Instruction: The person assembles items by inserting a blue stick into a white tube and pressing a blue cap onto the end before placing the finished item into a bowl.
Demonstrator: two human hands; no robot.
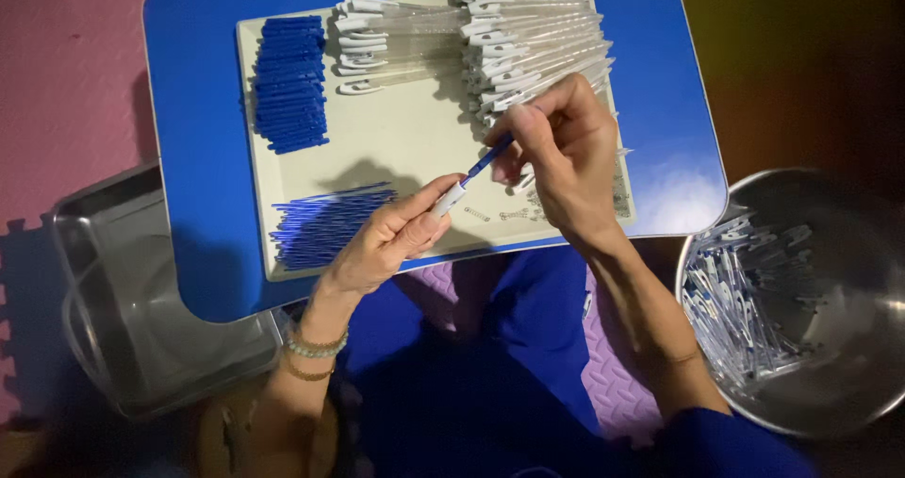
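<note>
Pinching a half-built ballpoint pen (468,181) — white clicker end, blue slim front piece — between both sets of fingertips, just above the near edge of the cream rectangular tray (396,143). Held almost level, slanting up toward the far side, probably so the two parts line up along one axis. Left hand (391,238) closed around the white end, thumb and forefinger clamped on it, palm turned up as a steadying rest. Right hand (566,153) curled over from above, thumb and fingers shut on the blue tip, other fingers tucked under — a grip suited to pushing or twisting.

Just beyond the right fingertips, a fanned stack of clear plastic barrels with white clips (533,49); a smaller row of the same (377,35) beside it, within easy reach. Below the right fingers, a few tiny metal springs (500,216) loose on the tray. Left of the left fingers, a bundle of thin blue ink refills (325,223); farther off, a tidy block of short blue tip pieces (290,84). Sorted by kind, seemingly so each part can be picked without searching.

Under the tray, a blue lap table (203,157). Out past the right wrist, a round steel bowl (848,280) holding a heap of clear-and-white pens; out past the left wrist, a clear plastic bin (132,308).
</note>
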